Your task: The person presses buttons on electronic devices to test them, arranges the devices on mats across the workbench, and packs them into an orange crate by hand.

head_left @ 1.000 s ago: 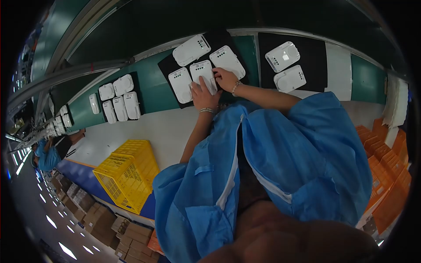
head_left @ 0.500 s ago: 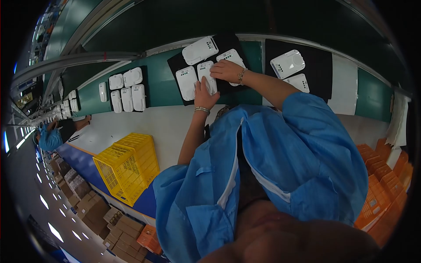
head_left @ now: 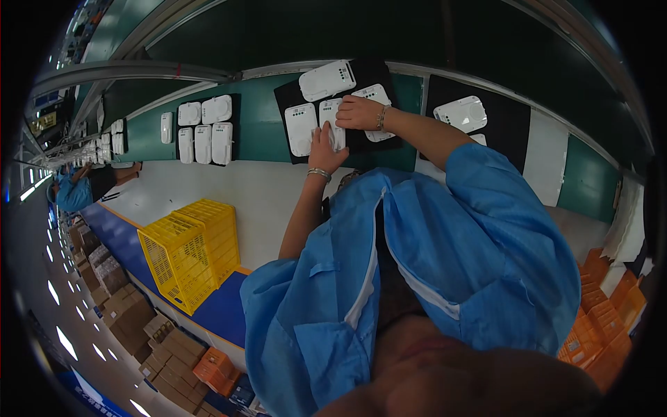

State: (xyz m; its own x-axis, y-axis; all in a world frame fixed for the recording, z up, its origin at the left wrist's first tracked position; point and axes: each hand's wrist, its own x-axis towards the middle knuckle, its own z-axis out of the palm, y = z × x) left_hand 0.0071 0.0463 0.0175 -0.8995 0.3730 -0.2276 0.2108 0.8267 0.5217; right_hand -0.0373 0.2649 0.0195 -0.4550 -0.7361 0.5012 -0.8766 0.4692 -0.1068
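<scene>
A white plastic device point(head_left: 330, 109) with a row of small dark dots lies on a black mat point(head_left: 281, 96). My left hand point(head_left: 325, 150) grips its lower part, fingers extended along its surface, with what looks like a white cable beside them. From the right, my right hand point(head_left: 361, 113) is closed on the device's upper right edge with bent fingers; the fingertips are partly hidden. Three similar white devices surround it: one at the left point(head_left: 301, 129), one above point(head_left: 326, 80) and one at the right point(head_left: 376, 93), partly covered by my right hand and wrist.
Several more white devices point(head_left: 202, 143) lie leftward along the green bench point(head_left: 264, 132). Another device point(head_left: 462, 114) rests on a right-hand mat point(head_left: 511, 125). Yellow crates point(head_left: 184, 254) stand at lower left, near cardboard boxes point(head_left: 132, 316). A co-worker in blue point(head_left: 73, 193) is far left.
The camera view has shifted slightly, moving the bench and crates in the frame. Both hands stay at the same device, with little visible change in their grip.
</scene>
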